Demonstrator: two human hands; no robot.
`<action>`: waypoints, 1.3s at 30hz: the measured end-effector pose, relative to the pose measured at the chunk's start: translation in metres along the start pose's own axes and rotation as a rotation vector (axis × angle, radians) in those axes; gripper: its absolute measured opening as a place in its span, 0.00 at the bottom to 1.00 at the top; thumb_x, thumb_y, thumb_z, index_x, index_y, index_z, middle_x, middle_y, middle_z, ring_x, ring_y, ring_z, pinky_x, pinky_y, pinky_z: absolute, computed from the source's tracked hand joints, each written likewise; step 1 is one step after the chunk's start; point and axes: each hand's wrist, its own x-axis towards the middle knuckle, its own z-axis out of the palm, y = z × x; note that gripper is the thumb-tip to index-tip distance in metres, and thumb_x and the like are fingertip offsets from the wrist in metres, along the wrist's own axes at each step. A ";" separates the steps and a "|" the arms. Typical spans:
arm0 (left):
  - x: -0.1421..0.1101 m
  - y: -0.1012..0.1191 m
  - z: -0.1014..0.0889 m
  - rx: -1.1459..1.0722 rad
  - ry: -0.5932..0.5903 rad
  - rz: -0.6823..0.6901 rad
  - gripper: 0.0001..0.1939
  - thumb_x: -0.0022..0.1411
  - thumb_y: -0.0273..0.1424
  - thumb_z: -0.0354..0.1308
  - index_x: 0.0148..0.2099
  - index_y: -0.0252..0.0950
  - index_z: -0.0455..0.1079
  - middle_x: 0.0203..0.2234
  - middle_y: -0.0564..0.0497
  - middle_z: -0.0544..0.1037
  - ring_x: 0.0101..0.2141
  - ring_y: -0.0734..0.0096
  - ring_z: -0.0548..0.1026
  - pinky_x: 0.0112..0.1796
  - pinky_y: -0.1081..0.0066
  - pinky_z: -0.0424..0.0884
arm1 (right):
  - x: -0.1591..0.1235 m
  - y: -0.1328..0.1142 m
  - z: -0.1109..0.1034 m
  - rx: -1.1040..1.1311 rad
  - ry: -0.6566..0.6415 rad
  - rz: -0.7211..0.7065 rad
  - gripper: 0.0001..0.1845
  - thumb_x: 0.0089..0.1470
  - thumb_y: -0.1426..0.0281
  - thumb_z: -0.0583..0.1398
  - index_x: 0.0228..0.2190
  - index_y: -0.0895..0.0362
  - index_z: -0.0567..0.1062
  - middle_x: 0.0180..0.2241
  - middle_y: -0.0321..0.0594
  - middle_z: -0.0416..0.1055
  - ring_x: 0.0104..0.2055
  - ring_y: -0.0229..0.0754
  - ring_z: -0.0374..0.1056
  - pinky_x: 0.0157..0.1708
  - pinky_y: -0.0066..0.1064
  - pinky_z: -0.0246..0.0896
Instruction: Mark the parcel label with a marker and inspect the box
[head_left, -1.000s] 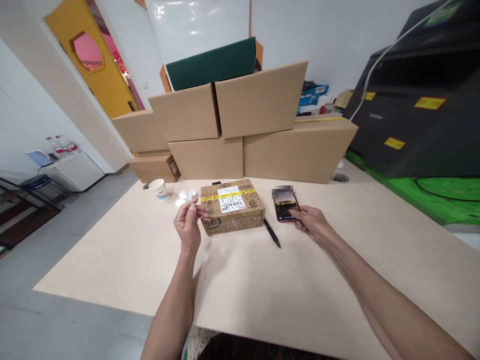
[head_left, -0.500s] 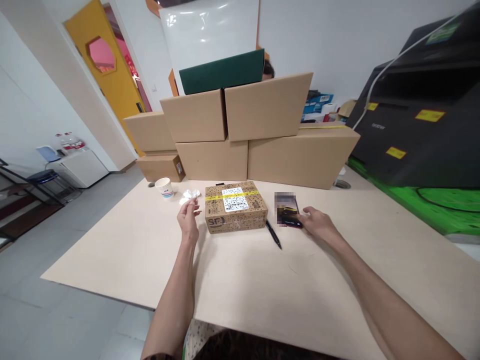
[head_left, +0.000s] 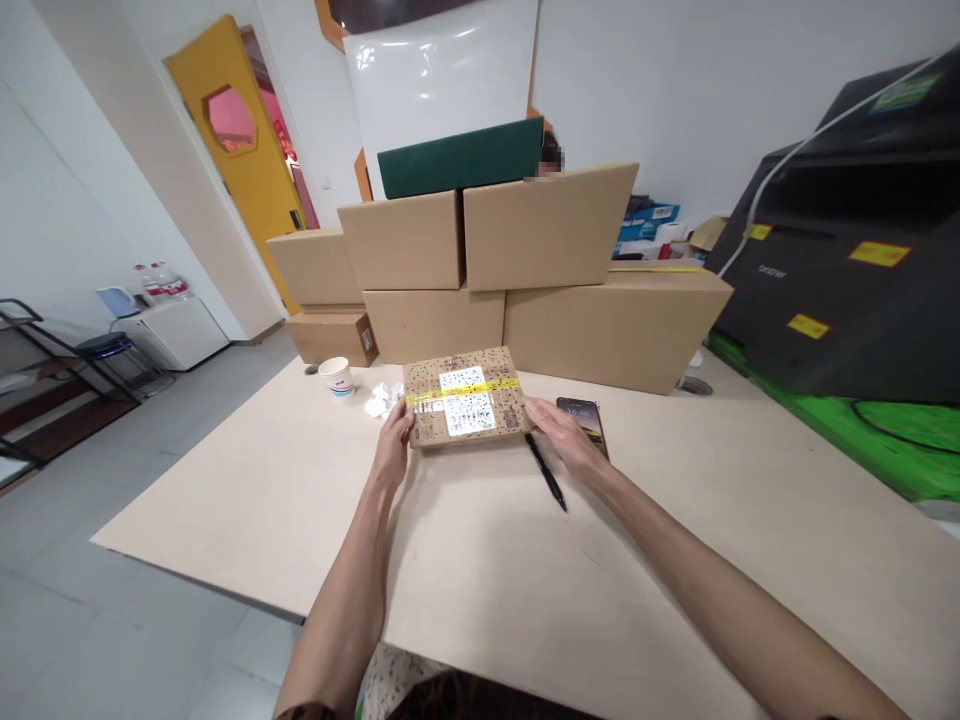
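A small printed cardboard parcel (head_left: 463, 400) with a white label and a yellow tape strip is tilted up, its top facing me, over the pale table (head_left: 480, 560). My left hand (head_left: 395, 440) grips its left end and my right hand (head_left: 561, 440) grips its right end. A black pen (head_left: 546, 473) lies on the table just under my right hand. A smartphone (head_left: 585, 418) lies flat behind my right hand, apart from it.
Large cardboard boxes (head_left: 525, 270) are stacked along the table's far edge, with a green board on top. A paper cup (head_left: 337, 377) and crumpled tissue (head_left: 382, 399) sit left of the parcel. A black printer (head_left: 847, 260) stands at the right. Floor drops off at the left.
My right hand let go of the phone, which now lies flat, and moved left to the parcel. My left hand closed on the parcel's other end, and the parcel tipped up toward me.
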 end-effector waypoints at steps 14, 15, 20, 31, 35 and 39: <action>-0.001 0.001 0.000 0.109 0.174 -0.010 0.28 0.59 0.60 0.57 0.49 0.46 0.76 0.56 0.48 0.77 0.53 0.55 0.73 0.45 0.63 0.69 | -0.002 0.020 0.008 0.280 0.099 0.134 0.32 0.48 0.39 0.65 0.44 0.48 0.82 0.55 0.40 0.79 0.59 0.56 0.70 0.62 0.51 0.59; -0.001 0.001 0.000 0.108 0.179 -0.015 0.29 0.58 0.61 0.58 0.50 0.46 0.76 0.56 0.48 0.77 0.53 0.55 0.73 0.44 0.64 0.69 | -0.003 0.019 0.007 0.273 0.088 0.134 0.32 0.49 0.39 0.65 0.45 0.47 0.82 0.56 0.40 0.78 0.60 0.56 0.70 0.62 0.51 0.58; -0.001 0.002 0.002 0.021 0.223 -0.009 0.30 0.56 0.60 0.61 0.50 0.45 0.75 0.55 0.48 0.78 0.53 0.56 0.74 0.38 0.68 0.70 | -0.009 0.017 0.005 0.265 0.009 0.061 0.28 0.57 0.43 0.62 0.50 0.46 0.80 0.58 0.39 0.76 0.62 0.53 0.69 0.62 0.47 0.60; -0.005 0.009 -0.004 -0.108 0.027 0.081 0.37 0.41 0.27 0.63 0.57 0.43 0.74 0.57 0.49 0.78 0.60 0.50 0.70 0.51 0.62 0.70 | -0.011 0.023 0.007 0.286 0.051 -0.028 0.28 0.61 0.45 0.58 0.54 0.47 0.76 0.62 0.40 0.73 0.65 0.50 0.67 0.63 0.45 0.62; -0.002 0.005 -0.007 -0.063 0.068 0.042 0.28 0.48 0.39 0.65 0.54 0.43 0.77 0.60 0.50 0.76 0.64 0.50 0.66 0.53 0.63 0.68 | -0.010 0.025 0.009 0.397 0.096 0.050 0.26 0.57 0.45 0.63 0.50 0.47 0.78 0.59 0.39 0.75 0.63 0.52 0.69 0.63 0.46 0.62; 0.002 -0.004 -0.007 0.027 0.133 -0.076 0.28 0.60 0.56 0.58 0.51 0.42 0.79 0.58 0.47 0.78 0.61 0.49 0.69 0.50 0.61 0.69 | -0.009 0.024 0.009 0.402 0.142 0.118 0.28 0.51 0.43 0.65 0.45 0.49 0.80 0.54 0.41 0.79 0.60 0.54 0.71 0.61 0.48 0.63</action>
